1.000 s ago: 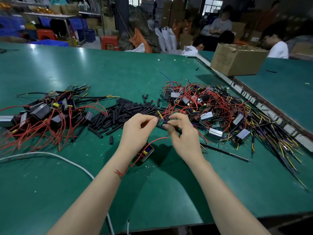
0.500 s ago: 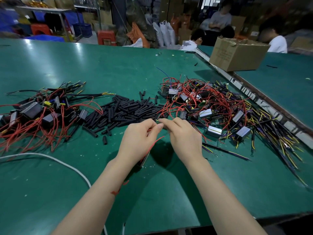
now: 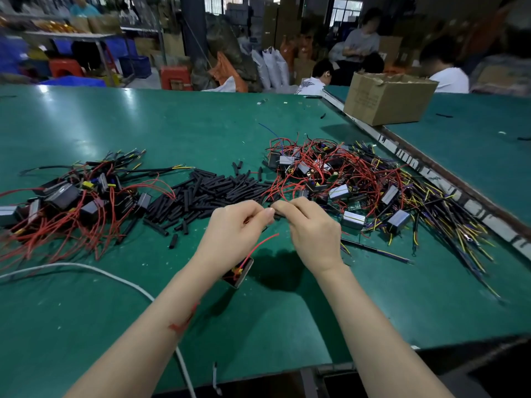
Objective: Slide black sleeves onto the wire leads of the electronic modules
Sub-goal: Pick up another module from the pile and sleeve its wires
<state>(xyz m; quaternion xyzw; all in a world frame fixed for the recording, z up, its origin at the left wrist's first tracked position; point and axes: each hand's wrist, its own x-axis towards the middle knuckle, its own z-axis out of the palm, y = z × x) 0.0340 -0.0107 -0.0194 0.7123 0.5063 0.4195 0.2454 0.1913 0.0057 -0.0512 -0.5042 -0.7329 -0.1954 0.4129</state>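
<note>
At the near edge, two bare forearms reach out over a smooth green table mat (image 3: 86,326) with a faint sheen. A thin white cable (image 3: 94,270) curves across the mat at the near left and passes under the left forearm. Below the left wrist hangs a small box-shaped module (image 3: 240,272), dark with a pale metal rim, with one thin red lead (image 3: 260,244) arching up from it. The left hand (image 3: 232,234) has its fingers curled, thumb and forefinger pinched narrowly on something too small to make out. The right hand (image 3: 311,231) meets it fingertip to fingertip, its fingers curled on a short black sleeve (image 3: 277,216), of which only a dark bit shows beneath the fingers.

Just beyond the hands lies a loose heap of black sleeves (image 3: 207,191), short matte tubes spread between two piles. On the left is a pile of modules (image 3: 71,202) whose red leads are tangled and whose other leads already wear black tubing. On the right is a larger tangle of modules (image 3: 344,182), glossy dark boxes with silver faces amid red, yellow and dark wires that fan out toward the right.

Farther right, a metal strip (image 3: 431,179) runs between this table and the next. A brown cardboard box (image 3: 385,99), flaps open, sits on it at the far end. Behind are seated people, stacked cartons, white sacks, red stools and blue crates in a dim workshop.
</note>
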